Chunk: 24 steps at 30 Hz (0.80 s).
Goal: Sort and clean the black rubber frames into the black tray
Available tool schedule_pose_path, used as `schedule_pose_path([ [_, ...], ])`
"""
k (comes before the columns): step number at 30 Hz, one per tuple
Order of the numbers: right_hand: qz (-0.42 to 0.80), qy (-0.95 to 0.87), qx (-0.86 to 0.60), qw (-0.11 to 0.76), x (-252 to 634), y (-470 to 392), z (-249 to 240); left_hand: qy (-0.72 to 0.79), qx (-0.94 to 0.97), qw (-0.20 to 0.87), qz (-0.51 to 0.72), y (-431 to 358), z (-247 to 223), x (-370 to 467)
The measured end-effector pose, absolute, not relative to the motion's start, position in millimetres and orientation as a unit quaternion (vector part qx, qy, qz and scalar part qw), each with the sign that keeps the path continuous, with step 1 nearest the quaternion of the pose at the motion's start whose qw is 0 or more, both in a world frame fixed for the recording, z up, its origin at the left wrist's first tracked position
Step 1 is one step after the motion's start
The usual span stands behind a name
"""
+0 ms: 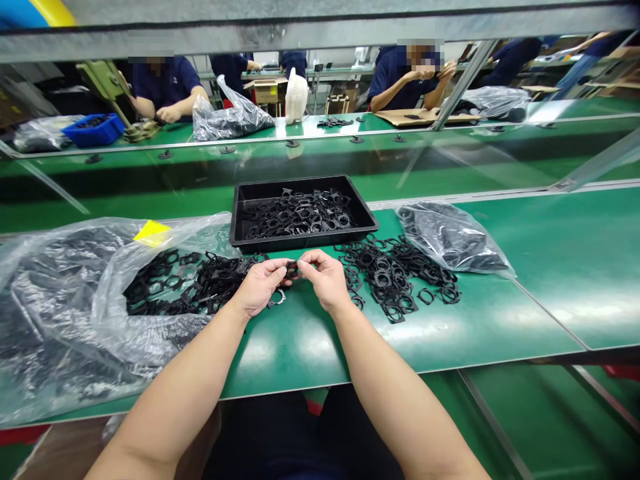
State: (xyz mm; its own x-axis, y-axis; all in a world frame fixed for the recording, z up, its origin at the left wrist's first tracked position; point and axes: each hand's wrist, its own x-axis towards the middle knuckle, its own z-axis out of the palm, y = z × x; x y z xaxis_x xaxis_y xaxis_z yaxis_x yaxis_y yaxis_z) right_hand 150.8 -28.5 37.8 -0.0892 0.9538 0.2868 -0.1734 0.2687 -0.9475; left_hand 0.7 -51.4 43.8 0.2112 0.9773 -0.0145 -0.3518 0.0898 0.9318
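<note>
Both my left hand [261, 287] and my right hand [326, 277] are closed, fingertips pinching a small black plastic ring part [292, 269] between them, partly hidden by the fingers. They are over the green table [295, 360], just in front of a black tray [305, 242] that holds many similar parts. Left of my hands, a heap of black ring parts [200, 283] spills from a large clear plastic bag [55, 313]. To the right lies another loose pile of ring parts [383, 267]. A single ring [277, 298] rests beside my left hand.
A filled clear bag [453, 240] lies at the right, behind the loose pile. A yellow paper [152, 233] sits on the large bag. Past a clear partition, co-workers sit at another green bench with a blue bin [95, 131] and a plastic bag [230, 113]. A metal beam [320, 30] crosses overhead.
</note>
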Motion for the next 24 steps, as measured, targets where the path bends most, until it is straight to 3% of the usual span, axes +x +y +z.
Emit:
schedule_pose_path([
  [5, 0.552, -0.475, -0.378, 0.572, 148.5, -28.5, 36.2, 0.368, 0.435, 0.655, 0.496, -51.1, 45.5, 0.1],
  [12, 0.528, -0.546, -0.371, 0.534, 148.7, -31.8, 40.9, 0.386, 0.388, 0.677, 0.492, -52.7, 49.9, 1.9],
  [19, 0.59, -0.463, -0.381, 0.541, 149.9, -28.8, 40.4, 0.397, 0.481, 0.572, 0.534, -50.6, 44.8, 4.2],
  [24, 0.363, -0.597, -0.411, 0.586, 150.6, -30.5, 36.8, 0.444, 0.481, 0.523, 0.546, -49.4, 42.8, 3.8],
])
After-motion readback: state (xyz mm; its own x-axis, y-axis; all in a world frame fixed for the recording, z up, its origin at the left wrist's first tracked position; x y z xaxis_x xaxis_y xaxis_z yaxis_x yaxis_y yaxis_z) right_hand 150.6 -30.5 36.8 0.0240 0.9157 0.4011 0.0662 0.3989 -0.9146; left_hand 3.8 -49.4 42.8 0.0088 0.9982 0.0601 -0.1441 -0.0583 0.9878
